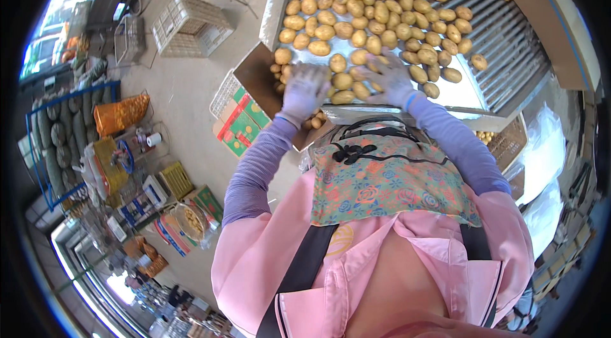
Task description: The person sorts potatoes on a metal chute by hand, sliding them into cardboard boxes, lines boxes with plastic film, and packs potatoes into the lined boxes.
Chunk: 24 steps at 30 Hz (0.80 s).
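Head view looked straight down on 2 gloved hands working at the near edge of a heap of potatoes (375, 10). Fingers of the left hand (305, 90) were spread wide and flat, palm down, resting on potatoes at the left corner of the metal sorting table (471, 93); they closed on nothing that could be seen. Fingers of the right hand (389, 77) were also splayed wide, blurred, lying over several potatoes just beside the table's front lip, again with no clear hold on any one.

Those potatoes were small, oval and yellow-brown, smooth-skinned, packed thickly across the table's ribbed surface and thinning toward its right side. A few lay below the left hand inside an open cardboard box (254, 74) set against the table's left corner.

Both gloves were pale lilac. Behind them, striped purple sleeves ran back to bent elbows held out to each side, the forearms angled inward toward the table. A pink jacket and a flowered apron (382, 188) filled the lower middle.

On the concrete floor at left stood a white plastic crate (191, 26) and an orange mesh sack (121, 114).
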Each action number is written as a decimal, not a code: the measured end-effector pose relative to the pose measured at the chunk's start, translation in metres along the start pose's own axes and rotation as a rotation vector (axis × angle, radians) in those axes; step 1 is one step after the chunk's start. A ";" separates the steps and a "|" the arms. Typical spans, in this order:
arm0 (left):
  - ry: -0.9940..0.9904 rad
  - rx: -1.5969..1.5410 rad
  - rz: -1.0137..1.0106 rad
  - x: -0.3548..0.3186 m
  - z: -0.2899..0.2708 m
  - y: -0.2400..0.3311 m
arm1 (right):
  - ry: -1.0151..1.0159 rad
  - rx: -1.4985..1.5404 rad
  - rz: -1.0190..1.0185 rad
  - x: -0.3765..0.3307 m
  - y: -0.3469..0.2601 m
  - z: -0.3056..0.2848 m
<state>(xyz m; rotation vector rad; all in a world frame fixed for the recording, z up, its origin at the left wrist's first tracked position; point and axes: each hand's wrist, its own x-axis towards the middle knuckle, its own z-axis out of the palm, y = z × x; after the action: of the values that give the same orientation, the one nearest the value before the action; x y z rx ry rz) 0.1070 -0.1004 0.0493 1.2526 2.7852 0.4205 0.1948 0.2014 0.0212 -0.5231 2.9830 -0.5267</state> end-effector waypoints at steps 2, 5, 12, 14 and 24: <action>0.077 -0.040 -0.050 0.043 -0.009 -0.017 | 0.016 -0.068 -0.011 0.037 -0.039 0.011; 0.202 0.069 -0.149 0.104 0.003 -0.021 | 0.014 -0.021 -0.261 0.045 -0.056 0.015; 0.031 0.033 -0.009 0.069 0.052 0.047 | -0.190 -0.056 0.369 0.025 0.002 -0.128; -0.073 -0.014 0.198 0.050 0.022 0.035 | 0.144 -0.237 0.569 -0.020 0.083 -0.084; 0.012 0.122 -0.247 0.138 0.070 0.021 | -0.153 -0.020 0.194 0.018 0.004 -0.031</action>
<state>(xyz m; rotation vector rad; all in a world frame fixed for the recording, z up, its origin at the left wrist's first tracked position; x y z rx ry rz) 0.0411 0.0307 -0.0046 0.9090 2.9639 0.2462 0.1726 0.2089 0.0488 -0.2572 2.8541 -0.4211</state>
